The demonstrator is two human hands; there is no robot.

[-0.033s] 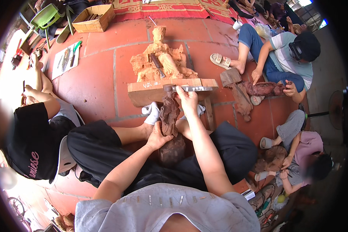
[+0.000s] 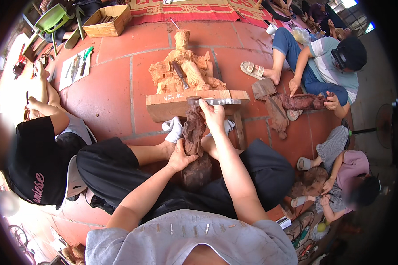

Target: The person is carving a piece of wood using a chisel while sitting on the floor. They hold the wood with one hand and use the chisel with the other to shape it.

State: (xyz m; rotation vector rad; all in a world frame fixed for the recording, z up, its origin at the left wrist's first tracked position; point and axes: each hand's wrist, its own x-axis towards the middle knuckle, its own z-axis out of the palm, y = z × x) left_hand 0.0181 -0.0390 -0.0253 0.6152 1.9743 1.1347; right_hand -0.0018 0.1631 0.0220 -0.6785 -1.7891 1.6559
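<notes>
Head view: the left hand [image 2: 179, 158], partly open, curved against the lower part of a dark wooden carving [image 2: 193, 132], which stood between the person's bent legs before a pale figure [image 2: 181, 66]. The right hand [image 2: 214, 117] had its fingers closed on a flat grey tool [image 2: 227, 101] at the carving's top, its forearm stretched forward; the left forearm slanted inward.

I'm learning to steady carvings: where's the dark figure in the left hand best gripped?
Probably low, just above the bulkier base, coming from the left: the dark figure is slimmer there, and the right hand holds a flat tool at its top.
</notes>
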